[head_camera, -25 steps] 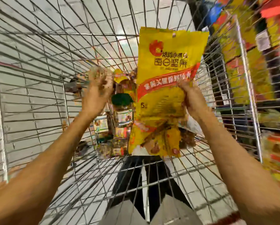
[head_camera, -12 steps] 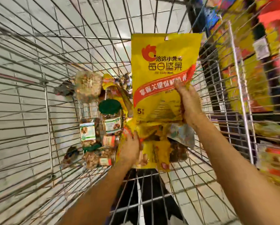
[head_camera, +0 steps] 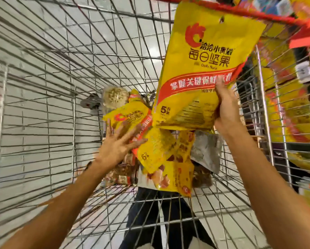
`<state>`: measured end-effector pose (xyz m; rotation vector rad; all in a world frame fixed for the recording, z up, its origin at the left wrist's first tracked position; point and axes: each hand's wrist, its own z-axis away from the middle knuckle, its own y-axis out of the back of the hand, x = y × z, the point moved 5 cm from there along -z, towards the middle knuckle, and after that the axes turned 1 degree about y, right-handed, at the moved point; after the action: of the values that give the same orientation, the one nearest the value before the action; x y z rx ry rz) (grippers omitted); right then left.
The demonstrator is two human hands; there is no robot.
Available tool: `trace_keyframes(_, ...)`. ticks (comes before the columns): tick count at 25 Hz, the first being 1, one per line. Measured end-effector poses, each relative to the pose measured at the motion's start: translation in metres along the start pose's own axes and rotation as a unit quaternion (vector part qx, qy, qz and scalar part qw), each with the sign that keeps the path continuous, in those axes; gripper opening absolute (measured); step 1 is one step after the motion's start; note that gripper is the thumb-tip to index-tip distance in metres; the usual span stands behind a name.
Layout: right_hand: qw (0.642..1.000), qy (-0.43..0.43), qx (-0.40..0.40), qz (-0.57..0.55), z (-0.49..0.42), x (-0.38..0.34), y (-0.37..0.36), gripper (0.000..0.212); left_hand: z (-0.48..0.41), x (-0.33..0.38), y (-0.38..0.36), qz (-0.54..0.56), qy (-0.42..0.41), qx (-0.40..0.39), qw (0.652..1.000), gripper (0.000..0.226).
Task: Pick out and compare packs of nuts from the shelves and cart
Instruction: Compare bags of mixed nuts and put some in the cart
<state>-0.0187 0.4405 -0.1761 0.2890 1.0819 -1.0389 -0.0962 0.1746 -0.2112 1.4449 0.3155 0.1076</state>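
Legs: dark trousers (head_camera: 147, 212) show through the near wire end of the cart, between the two bare forearms.
Surface: a wire shopping cart (head_camera: 73, 133) fills the view; pale floor tiles (head_camera: 33, 126) show through its mesh on the left and below.
Left hand (head_camera: 114, 146): fingers straight and spread wide, holding nothing, their tips against a smaller yellow pack (head_camera: 127, 116) that lies tilted on the heap; the hand is blurred.
Heap: in the middle of the cart lie more nut packs, among them a yellow pack with pictured nuts (head_camera: 168, 173), a silver-grey pack (head_camera: 206, 151) to its right, and a clear bag of pale nuts (head_camera: 114, 97) at the far left of the heap.
Right hand (head_camera: 226, 112): fingers curled round the lower right edge of a large yellow pack (head_camera: 204, 56), thumb on its front.
Large yellow pack: held upright above the heap, tilted slightly right, printed front with a red band facing the camera.
Far edge: the cart's red rim (head_camera: 240, 9) runs behind the pack's top.
Room: store shelves (head_camera: 294, 108) on the right, beyond the cart's side, stocked with yellow and red packaging, blurred.
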Motion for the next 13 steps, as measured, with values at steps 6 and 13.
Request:
trace_keyframes(6,0.999,-0.036,0.024,0.027,-0.003,0.039,0.016,0.038,0.023,-0.008,-0.105,0.213,0.313,-0.121,0.918,0.051)
trace_keyframes(13,0.995,-0.062,0.053,0.050,0.008,0.049,0.027,0.052,0.007,-0.025,-0.119,0.609,0.658,0.087,0.435,0.043)
